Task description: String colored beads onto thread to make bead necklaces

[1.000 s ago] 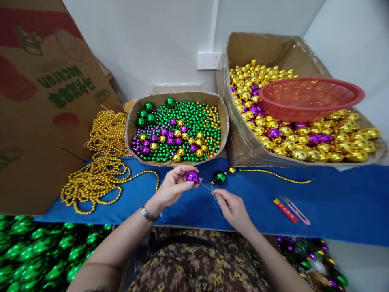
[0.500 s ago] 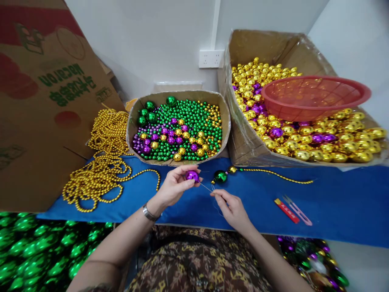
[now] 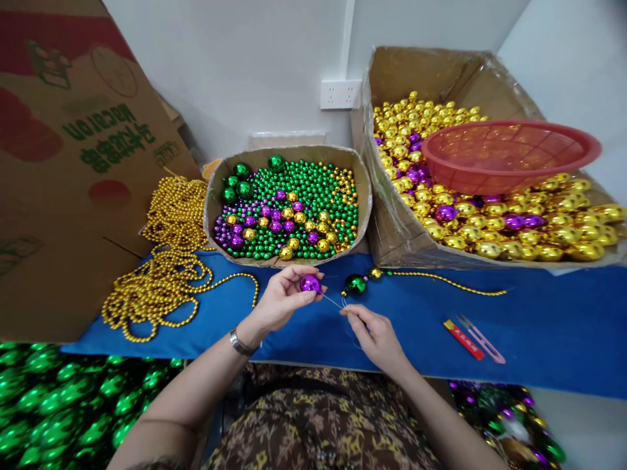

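A shiny purple ball (image 3: pixel 310 283) is pinched between the thumb and fingers of my left hand (image 3: pixel 284 297). My right hand (image 3: pixel 369 331) is closed on a thin needle (image 3: pixel 332 299), whose other end meets the purple ball. Fine thread hangs in a loop near my right fingers. Just beyond them, a strand lies on the blue cloth (image 3: pixel 411 320): a large green ball (image 3: pixel 355 284), a gold ball (image 3: pixel 375 273), small beads and a length of gold bead chain (image 3: pixel 450 281) running right.
A cardboard tray (image 3: pixel 209 215) of mixed beads stands behind my hands. Gold bead chains (image 3: pixel 151 294) are heaped at left beside a large carton (image 3: pixel 59 196). At right are a box of gold balls (image 3: pixel 470 235), a red basket (image 3: pixel 509 153), pink thread snips (image 3: pixel 482 341) and a red packet (image 3: pixel 463 339).
Almost nothing differs. Both hands keep the same hold on the purple ball and needle; the right hand has shifted very slightly.
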A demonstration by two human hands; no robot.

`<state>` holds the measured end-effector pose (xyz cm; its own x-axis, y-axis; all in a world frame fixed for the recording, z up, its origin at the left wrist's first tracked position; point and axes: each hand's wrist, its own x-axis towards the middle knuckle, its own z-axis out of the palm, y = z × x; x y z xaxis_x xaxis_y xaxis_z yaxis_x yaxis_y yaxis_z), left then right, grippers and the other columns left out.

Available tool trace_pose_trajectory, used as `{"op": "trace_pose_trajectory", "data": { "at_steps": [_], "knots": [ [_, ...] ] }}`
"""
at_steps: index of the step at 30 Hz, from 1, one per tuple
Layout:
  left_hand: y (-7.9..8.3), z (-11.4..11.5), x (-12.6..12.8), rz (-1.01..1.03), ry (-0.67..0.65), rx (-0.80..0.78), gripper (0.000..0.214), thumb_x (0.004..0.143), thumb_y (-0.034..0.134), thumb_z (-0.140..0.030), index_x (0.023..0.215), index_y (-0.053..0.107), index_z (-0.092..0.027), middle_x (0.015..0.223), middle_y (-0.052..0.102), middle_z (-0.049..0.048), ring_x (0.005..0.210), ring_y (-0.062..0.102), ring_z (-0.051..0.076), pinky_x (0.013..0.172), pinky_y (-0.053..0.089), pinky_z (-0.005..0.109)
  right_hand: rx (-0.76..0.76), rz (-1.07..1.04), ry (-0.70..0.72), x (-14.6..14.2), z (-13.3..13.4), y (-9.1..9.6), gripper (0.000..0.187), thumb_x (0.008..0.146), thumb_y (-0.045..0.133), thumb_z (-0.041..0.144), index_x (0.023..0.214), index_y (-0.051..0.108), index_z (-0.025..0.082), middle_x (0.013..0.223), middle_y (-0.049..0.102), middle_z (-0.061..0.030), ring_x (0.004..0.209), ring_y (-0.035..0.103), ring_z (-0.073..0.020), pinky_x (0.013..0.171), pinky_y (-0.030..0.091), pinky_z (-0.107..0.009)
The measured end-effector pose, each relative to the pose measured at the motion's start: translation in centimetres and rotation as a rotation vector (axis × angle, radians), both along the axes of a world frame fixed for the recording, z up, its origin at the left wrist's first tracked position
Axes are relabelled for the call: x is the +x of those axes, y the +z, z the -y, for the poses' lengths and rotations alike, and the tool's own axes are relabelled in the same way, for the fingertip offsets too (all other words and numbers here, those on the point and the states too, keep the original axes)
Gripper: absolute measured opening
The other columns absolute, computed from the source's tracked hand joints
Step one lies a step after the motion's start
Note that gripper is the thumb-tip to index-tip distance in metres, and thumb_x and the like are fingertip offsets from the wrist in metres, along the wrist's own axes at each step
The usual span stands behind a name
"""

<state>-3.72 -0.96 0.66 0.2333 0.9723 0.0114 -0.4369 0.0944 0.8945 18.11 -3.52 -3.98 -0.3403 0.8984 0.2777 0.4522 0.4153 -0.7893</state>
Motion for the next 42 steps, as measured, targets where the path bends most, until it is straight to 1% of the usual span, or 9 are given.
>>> {"op": "trace_pose_trajectory", "data": {
  "at_steps": [8,11,14,17,21,25,28,32,42],
  "knots": [
    [0.0,0.0,-0.8,-0.237,-0.128,0.133,0.046,0.077,0.073,-0.028,0.121,0.059,-0.02,0.125,0.062,0.0128,0.103,0.065,0.024,0.083,0.055,0.034,0.061,-0.002,-0.006,-0.2,-0.1,0.3,0.023,0.097,0.042,0.029,0.098,0.064,0.02,0.086,0.073,-0.0041,0.07,0.068,-0.0149,0.072,0.053,-0.023],
    [1.1,-2.0,-3.8,-0.656,0.111,0.278,0.036,0.083,0.065,-0.032,0.117,0.062,-0.018,0.116,0.066,0.0123,0.102,0.064,0.023,0.084,0.052,0.034,0.087,0.015,-0.049,0.2,-0.2,0.2,0.023,0.097,0.042,0.03,0.099,0.063,0.02,0.08,0.072,-0.0043,0.068,0.068,-0.0162,0.07,0.054,-0.024],
    [2.0,-5.1,-7.3,-1.343,0.339,0.358,0.025,0.084,0.061,-0.027,0.105,0.066,-0.016,0.102,0.068,0.0126,0.096,0.064,0.025,0.086,0.048,0.036,0.102,0.031,-0.083,0.5,-0.4,0.0,0.024,0.097,0.042,0.031,0.098,0.063,0.02,0.078,0.072,-0.0048,0.066,0.068,-0.0168,0.068,0.054,-0.025],
    [2.0,-7.7,-9.2,-1.868,0.226,0.274,0.021,0.086,0.055,-0.025,0.101,0.066,-0.015,0.095,0.068,0.0154,0.096,0.064,0.03,0.081,0.048,0.038,0.102,0.038,-0.071,0.2,-0.5,-0.1,0.024,0.097,0.042,0.03,0.099,0.064,0.02,0.08,0.072,-0.0052,0.069,0.069,-0.0171,0.069,0.054,-0.024],
    [1.3,-9.2,-9.4,-2.061,0.095,0.199,0.021,0.086,0.052,-0.024,0.098,0.065,-0.013,0.095,0.067,0.018,0.094,0.065,0.034,0.075,0.048,0.039,0.108,0.033,-0.043,-0.2,-0.5,-0.4,0.024,0.097,0.042,0.027,0.102,0.064,0.02,0.09,0.073,-0.0065,0.074,0.07,-0.0172,0.072,0.054,-0.025],
    [0.9,-8.8,-9.0,-1.808,0.227,0.207,0.021,0.083,0.053,-0.02,0.095,0.067,-0.012,0.094,0.068,0.0164,0.094,0.065,0.032,0.077,0.049,0.041,0.107,0.011,-0.043,-0.3,-0.4,-0.3,0.023,0.097,0.042,0.026,0.098,0.064,0.02,0.082,0.072,-0.0049,0.072,0.069,-0.0164,0.073,0.054,-0.024],
    [1.0,-7.5,-8.1,-1.083,0.346,0.112,0.025,0.081,0.06,-0.028,0.1,0.067,-0.013,0.088,0.07,0.0106,0.086,0.068,0.025,0.076,0.053,0.036,0.097,0.009,-0.056,-0.5,-0.3,0.2,0.023,0.097,0.042,0.026,0.101,0.064,0.02,0.087,0.073,-0.0056,0.074,0.07,-0.0161,0.074,0.055,-0.024],
    [1.2,-4.9,-5.5,-0.27,0.249,-0.087,0.028,0.075,0.073,-0.031,0.097,0.069,-0.014,0.089,0.072,0.0069,0.08,0.07,0.018,0.074,0.057,0.03,0.15,-0.001,-0.081,-0.9,-0.2,0.5,0.023,0.097,0.043,0.025,0.102,0.064,0.019,0.093,0.074,-0.0071,0.08,0.071,-0.0169,0.077,0.056,-0.026],
    [0.7,-2.8,-3.0,-0.085,0.144,-0.156,0.025,0.072,0.079,-0.025,0.093,0.074,-0.014,0.089,0.074,0.0094,0.076,0.07,0.016,0.069,0.058,0.025,0.237,0.064,-0.107,-0.8,-0.2,0.0,0.025,0.096,0.042,0.024,0.106,0.065,0.019,0.092,0.074,-0.007,0.083,0.071,-0.0175,0.079,0.057,-0.028]
  ]
}}
